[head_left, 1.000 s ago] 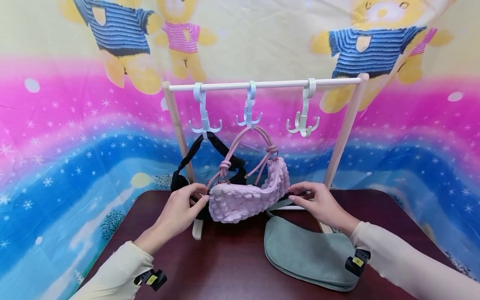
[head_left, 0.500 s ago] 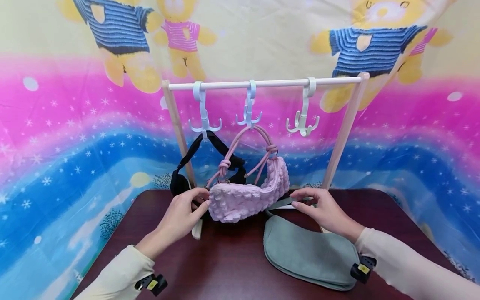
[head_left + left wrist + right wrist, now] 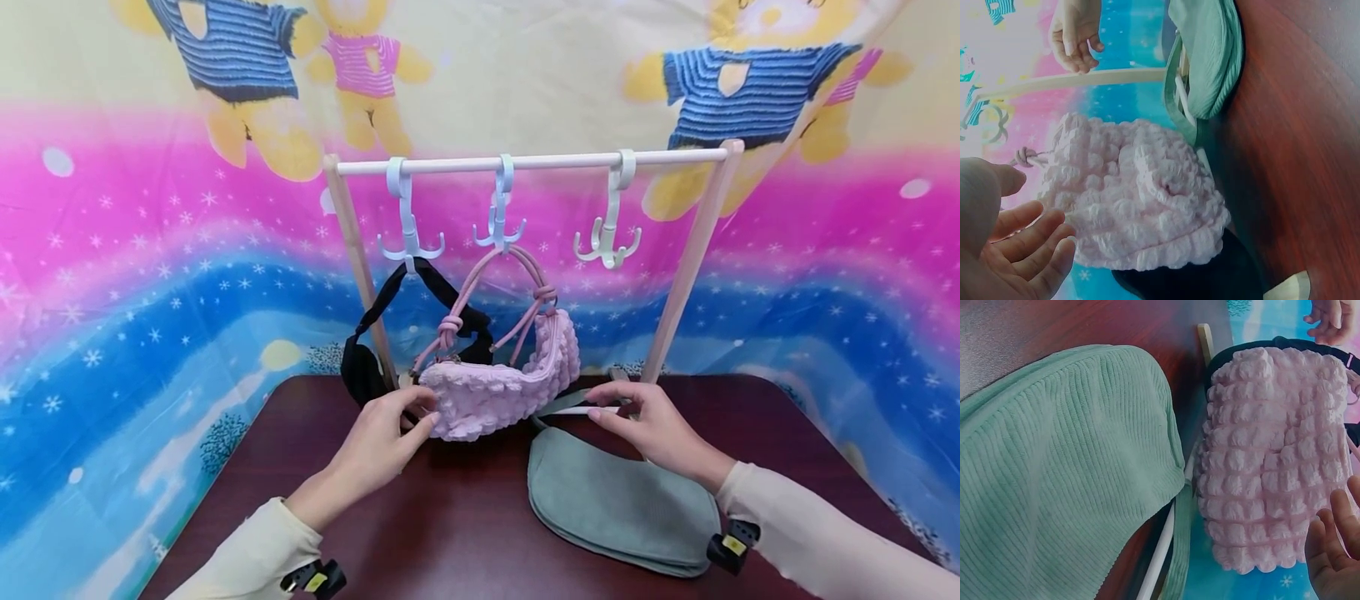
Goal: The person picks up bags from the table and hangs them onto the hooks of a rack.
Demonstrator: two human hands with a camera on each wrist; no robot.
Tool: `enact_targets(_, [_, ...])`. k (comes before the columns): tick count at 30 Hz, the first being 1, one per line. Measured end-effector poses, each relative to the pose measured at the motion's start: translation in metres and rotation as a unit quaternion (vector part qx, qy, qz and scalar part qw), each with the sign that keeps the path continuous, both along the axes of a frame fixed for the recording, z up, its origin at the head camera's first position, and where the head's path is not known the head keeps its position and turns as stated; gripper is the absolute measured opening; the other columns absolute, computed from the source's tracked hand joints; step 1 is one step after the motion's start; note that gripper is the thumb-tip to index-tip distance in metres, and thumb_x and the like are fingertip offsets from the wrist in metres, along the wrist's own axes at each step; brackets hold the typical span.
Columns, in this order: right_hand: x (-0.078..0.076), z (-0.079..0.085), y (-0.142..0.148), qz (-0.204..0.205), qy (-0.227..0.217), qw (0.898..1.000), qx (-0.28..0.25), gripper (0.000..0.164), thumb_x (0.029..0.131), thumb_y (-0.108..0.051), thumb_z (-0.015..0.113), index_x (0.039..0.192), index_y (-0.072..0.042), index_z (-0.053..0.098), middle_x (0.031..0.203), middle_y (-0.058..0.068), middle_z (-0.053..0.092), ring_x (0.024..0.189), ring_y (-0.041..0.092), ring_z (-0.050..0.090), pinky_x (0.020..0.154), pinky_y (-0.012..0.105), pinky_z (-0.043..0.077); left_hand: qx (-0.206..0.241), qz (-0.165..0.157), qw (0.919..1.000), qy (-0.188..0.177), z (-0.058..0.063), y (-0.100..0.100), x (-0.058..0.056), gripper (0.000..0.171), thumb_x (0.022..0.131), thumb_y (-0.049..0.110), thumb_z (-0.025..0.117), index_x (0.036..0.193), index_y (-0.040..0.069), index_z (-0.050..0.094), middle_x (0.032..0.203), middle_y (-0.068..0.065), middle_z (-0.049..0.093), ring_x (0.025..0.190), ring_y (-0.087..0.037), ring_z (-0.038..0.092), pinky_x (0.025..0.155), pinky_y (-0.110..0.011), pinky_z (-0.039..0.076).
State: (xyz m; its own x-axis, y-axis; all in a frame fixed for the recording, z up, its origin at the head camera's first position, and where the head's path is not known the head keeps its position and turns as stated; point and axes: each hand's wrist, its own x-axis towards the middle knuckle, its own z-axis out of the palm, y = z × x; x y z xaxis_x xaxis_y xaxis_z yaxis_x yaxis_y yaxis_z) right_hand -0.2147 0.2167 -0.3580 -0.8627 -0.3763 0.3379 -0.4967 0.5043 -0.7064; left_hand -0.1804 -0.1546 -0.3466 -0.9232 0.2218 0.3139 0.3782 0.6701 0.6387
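A pink puffy handbag point(image 3: 495, 396) hangs by its knotted cord handle point(image 3: 467, 293) from the middle hook point(image 3: 498, 218). My left hand point(image 3: 390, 429) is at the bag's left end, thumb and fingers apart; in the left wrist view its fingers point(image 3: 1032, 250) lie loosely bent right beside the puffy fabric. Off the bag's right end is my right hand point(image 3: 637, 417), its fingers loosely bent with nothing between them. Below that hand a green corduroy bag point(image 3: 622, 508) lies flat on the table. Behind the pink bag, partly hidden, a black bag point(image 3: 363, 367) hangs from the left hook point(image 3: 408, 225).
The wooden rack point(image 3: 686, 258) stands on the dark red table point(image 3: 450, 525), its white rail point(image 3: 562, 162) across the top. A pale green hook point(image 3: 609, 225) with nothing on it hangs at the right. A printed bear backdrop point(image 3: 750, 92) rises behind.
My right hand has drawn slightly away from the pink bag's right end. My left hand has shifted a little right, along the bag's left end. The bags stay where they were.
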Motion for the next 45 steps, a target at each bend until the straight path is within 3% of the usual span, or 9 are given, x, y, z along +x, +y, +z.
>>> enact_targets(5, [0.002,-0.002,0.003,-0.002,-0.003,1.000,0.001,0.022,0.098,-0.018,0.068,0.118,-0.012,0.073,0.117,0.008,0.072,0.098,0.004,0.068,0.080,0.029,0.058,0.002,-0.009,0.9999,0.006,-0.005,0.007,0.001,0.023,0.095,0.016,0.070,0.118,0.012,0.071,0.105,0.003,0.072,0.090,-0.007,0.064,0.081,-0.032,0.058])
enact_targets(10, [0.003,-0.005,0.005,-0.013,-0.009,1.000,0.003,0.020,0.098,-0.019,0.068,0.116,-0.013,0.073,0.116,0.008,0.072,0.099,0.005,0.067,0.079,0.027,0.057,-0.002,-0.028,0.9995,0.016,-0.010,0.013,0.002,0.024,0.095,0.015,0.069,0.119,0.011,0.070,0.107,-0.002,0.073,0.091,-0.009,0.065,0.079,-0.031,0.057])
enact_targets(20, [0.007,-0.005,0.008,-0.016,-0.011,1.000,0.003,0.019,0.097,-0.018,0.068,0.115,-0.013,0.073,0.113,0.010,0.073,0.093,-0.001,0.065,0.078,0.028,0.056,-0.009,-0.064,0.9977,0.022,-0.020,0.028,0.006,0.019,0.096,0.016,0.069,0.114,0.011,0.071,0.100,0.006,0.072,0.089,-0.008,0.066,0.079,-0.026,0.055])
enact_targets(28, [0.009,-0.008,0.010,-0.020,-0.008,1.000,0.011,0.018,0.097,-0.018,0.069,0.114,-0.013,0.073,0.111,0.006,0.073,0.091,0.000,0.065,0.076,0.026,0.055,-0.014,-0.089,0.9957,0.020,-0.027,0.041,0.002,0.022,0.096,0.016,0.068,0.117,0.007,0.069,0.105,-0.002,0.073,0.094,-0.016,0.068,0.083,-0.038,0.058])
enact_targets(38, [0.010,-0.011,0.017,-0.018,-0.011,1.000,0.006,0.020,0.098,-0.016,0.068,0.117,-0.010,0.072,0.116,0.014,0.071,0.085,0.004,0.063,0.068,0.027,0.053,-0.031,-0.105,0.9934,0.035,-0.033,0.054,0.000,0.018,0.097,0.018,0.068,0.113,0.012,0.070,0.105,-0.002,0.073,0.093,-0.015,0.065,0.080,-0.028,0.054])
enact_targets(45, [0.010,-0.015,0.023,-0.017,-0.019,1.000,-0.002,0.022,0.097,-0.014,0.068,0.117,-0.006,0.071,0.118,0.017,0.070,0.077,0.002,0.063,0.061,0.029,0.054,-0.041,-0.117,0.9921,0.021,-0.041,0.064,-0.001,0.016,0.097,0.019,0.067,0.112,0.013,0.070,0.106,-0.003,0.072,0.093,-0.015,0.065,0.082,-0.027,0.054])
